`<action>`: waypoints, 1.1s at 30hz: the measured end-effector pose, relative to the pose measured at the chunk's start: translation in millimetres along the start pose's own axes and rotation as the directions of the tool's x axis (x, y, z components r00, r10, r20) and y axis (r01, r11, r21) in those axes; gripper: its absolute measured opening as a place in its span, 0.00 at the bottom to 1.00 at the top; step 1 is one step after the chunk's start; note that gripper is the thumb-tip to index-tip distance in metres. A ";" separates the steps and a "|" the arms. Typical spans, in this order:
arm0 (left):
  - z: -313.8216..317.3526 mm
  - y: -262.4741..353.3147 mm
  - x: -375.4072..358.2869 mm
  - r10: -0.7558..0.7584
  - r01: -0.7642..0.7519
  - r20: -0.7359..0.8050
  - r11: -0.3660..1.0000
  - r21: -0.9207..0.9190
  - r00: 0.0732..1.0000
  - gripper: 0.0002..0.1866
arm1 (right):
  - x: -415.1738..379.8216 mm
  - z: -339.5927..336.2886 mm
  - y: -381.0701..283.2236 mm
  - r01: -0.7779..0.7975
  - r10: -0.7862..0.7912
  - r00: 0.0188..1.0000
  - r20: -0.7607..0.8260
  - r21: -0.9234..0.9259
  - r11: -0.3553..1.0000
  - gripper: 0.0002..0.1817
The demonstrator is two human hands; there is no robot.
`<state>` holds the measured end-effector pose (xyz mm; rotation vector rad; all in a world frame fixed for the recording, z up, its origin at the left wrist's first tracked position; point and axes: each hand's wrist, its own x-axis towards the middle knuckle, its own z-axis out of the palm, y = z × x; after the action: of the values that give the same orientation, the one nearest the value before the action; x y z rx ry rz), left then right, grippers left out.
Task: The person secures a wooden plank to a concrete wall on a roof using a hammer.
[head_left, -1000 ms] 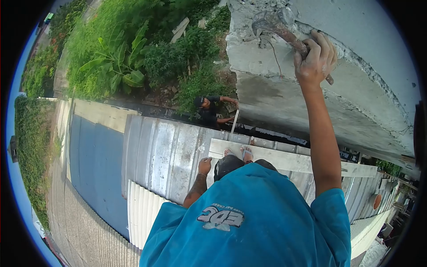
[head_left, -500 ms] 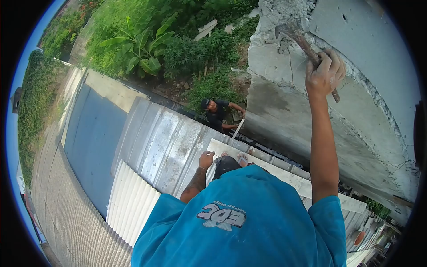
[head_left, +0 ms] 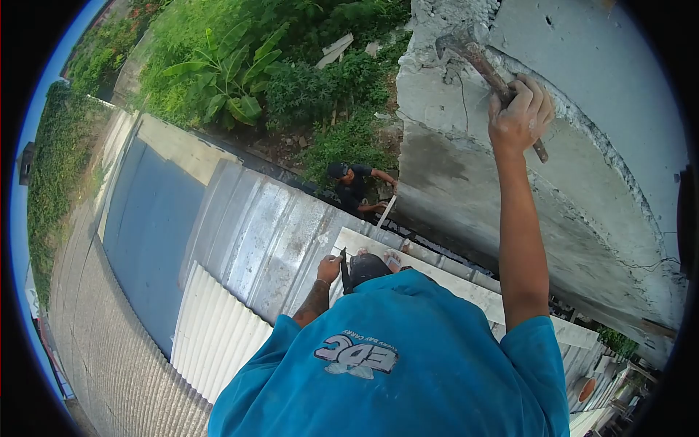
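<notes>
My right hand (head_left: 523,116) is raised at the upper right, its fingers wrapped round the handle of a hammer (head_left: 486,71). The worn hammer head lies at the rough, broken edge of a concrete wall (head_left: 466,164), near a thin crack. Whether it touches the concrete is hard to tell. Low in front of my body, above pale boards, my left hand (head_left: 328,270) is closed beside a narrow dark object (head_left: 344,258), which I cannot make out. Teal cloth covers my body (head_left: 429,357).
Below, a person in dark clothes (head_left: 352,189) reaches toward the wall's corner beside a pale strip (head_left: 386,211). Metal roofing (head_left: 273,233) and white corrugated sheets (head_left: 215,324) lie left of my body. Under my feet is a pale board (head_left: 444,271). Plants (head_left: 233,73) grow beyond.
The view has shifted slightly, and the wall and hammer appear a little farther left. My left hand sits slightly lower and left, with the narrow dark object now showing beside it.
</notes>
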<state>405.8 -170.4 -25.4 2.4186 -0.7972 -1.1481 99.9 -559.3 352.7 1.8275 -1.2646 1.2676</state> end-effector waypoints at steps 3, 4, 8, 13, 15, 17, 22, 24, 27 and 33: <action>-5.2 15.6 1.7 0.011 -0.011 0.006 1.000 -0.017 1.000 0.30 | -1.2 -0.1 0.0 0.001 -0.001 1.000 0.007 -0.008 1.000 0.24; -9.0 25.0 0.1 0.017 -0.017 0.019 1.000 -0.025 1.000 0.30 | -0.9 -0.3 -0.6 0.001 0.000 1.000 0.012 -0.015 1.000 0.24; -9.7 40.1 1.2 0.043 -0.043 0.010 0.999 -0.029 0.999 0.30 | -0.4 -1.1 -1.6 0.000 0.001 1.000 0.024 -0.035 0.999 0.23; -6.6 38.1 0.6 0.027 -0.023 0.042 0.996 -0.082 0.999 0.29 | -0.2 0.2 -1.6 -0.001 0.001 1.000 0.009 -0.030 1.000 0.22; -1.6 31.4 -2.5 0.046 -0.047 -0.027 0.998 -0.040 0.999 0.27 | 0.2 -0.2 -1.1 0.000 0.001 1.000 0.021 -0.038 0.999 0.21; 0.1 22.7 -6.4 0.073 -0.073 -0.068 0.997 0.003 0.995 0.27 | 0.8 -0.3 -1.9 -0.001 0.003 1.000 0.029 -0.051 0.999 0.20; -5.7 10.7 -29.3 0.002 -0.001 -0.079 1.000 0.011 0.997 0.27 | -2.3 5.3 3.1 0.040 -0.039 0.999 0.016 -0.073 0.996 0.14; -5.8 3.5 -31.9 -0.082 0.082 -0.076 0.997 -0.012 0.994 0.27 | -2.5 3.1 0.0 0.036 -0.033 0.999 0.034 -0.084 0.996 0.13; -3.0 -3.7 -33.2 -0.101 0.098 -0.083 0.995 -0.035 0.991 0.28 | -1.6 4.1 -0.3 0.071 -0.069 0.997 0.018 -0.113 0.991 0.13; 2.8 11.5 -43.9 -0.134 0.121 -0.075 0.980 -0.155 0.988 0.26 | -3.9 6.0 0.9 0.054 -0.049 0.998 0.035 -0.155 0.986 0.16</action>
<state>377.1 -152.4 4.9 2.4032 -0.5161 -1.1005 101.0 -563.2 346.7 1.7627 -1.2869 1.0851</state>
